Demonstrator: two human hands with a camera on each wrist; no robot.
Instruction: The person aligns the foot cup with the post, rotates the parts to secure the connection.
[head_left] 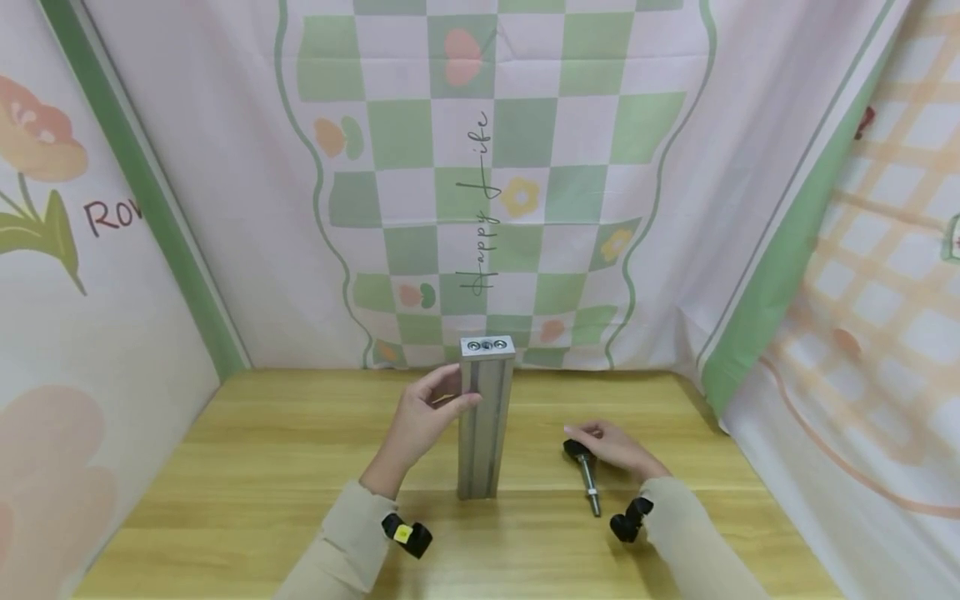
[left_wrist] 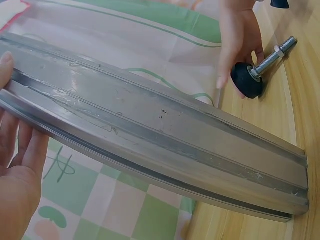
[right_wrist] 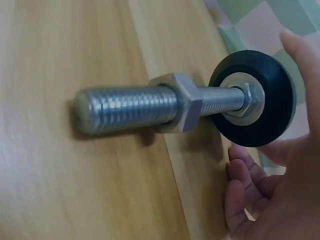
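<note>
1. Nearest the head camera: beige sleeves, each with a black wrist camera; yellow sticker on the left one, too small to read.
2. Sideways across the checked backdrop: "Happy Life". On the left curtain: "RO" plus a letter cut off by a green band.
3. Left hand: thumb and fingers curled round an upright aluminium profile near its top; profile on end on the wooden table.
4. Right hand: fingers partly spread about a threaded foot's black disc; cannot tell whether pinched. Foot right of the profile, well apart.
</note>
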